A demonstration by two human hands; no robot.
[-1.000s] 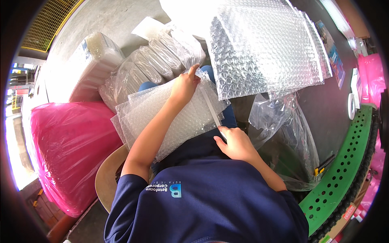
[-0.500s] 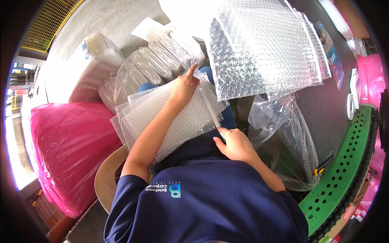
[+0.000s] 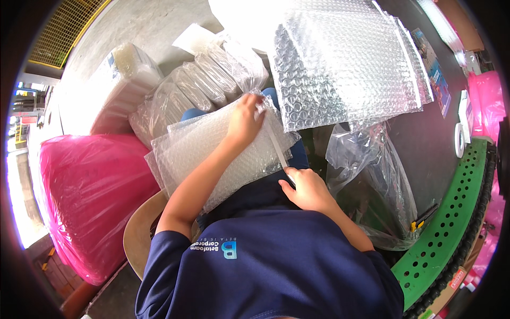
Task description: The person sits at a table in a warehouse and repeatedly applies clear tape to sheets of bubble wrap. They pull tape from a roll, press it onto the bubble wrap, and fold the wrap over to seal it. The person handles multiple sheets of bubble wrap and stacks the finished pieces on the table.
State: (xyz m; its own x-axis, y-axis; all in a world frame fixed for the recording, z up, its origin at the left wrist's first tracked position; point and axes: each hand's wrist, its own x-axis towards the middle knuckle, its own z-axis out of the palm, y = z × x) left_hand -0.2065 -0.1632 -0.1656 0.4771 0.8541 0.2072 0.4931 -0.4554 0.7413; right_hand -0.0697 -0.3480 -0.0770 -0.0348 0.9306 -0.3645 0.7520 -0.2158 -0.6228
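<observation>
A stack of clear bubble-wrap bags (image 3: 196, 143) lies across my lap. Along its right side runs a narrow white strip (image 3: 275, 141). My left hand (image 3: 246, 121) is at the far end of this strip, fingers curled in at the bags' far corner; what they grip, if anything, is hidden. My right hand (image 3: 309, 190) is closed at the strip's near end, by the near right corner of the stack, with thumb and forefinger around the end.
Larger bubble-wrap sheets (image 3: 345, 69) are piled on the dark table (image 3: 425, 154) at right. A clear plastic bag (image 3: 366, 159) hangs below. Wrapped bundles (image 3: 196, 80) stand ahead, a pink bundle (image 3: 95, 202) at left. A tape roll (image 3: 459, 140) and yellow-black cutter (image 3: 423, 218) are right.
My left forefinger, stretched out beyond the bags' far edge before, has curled in, and that hand has shifted slightly right and nearer. My right hand has barely moved.
</observation>
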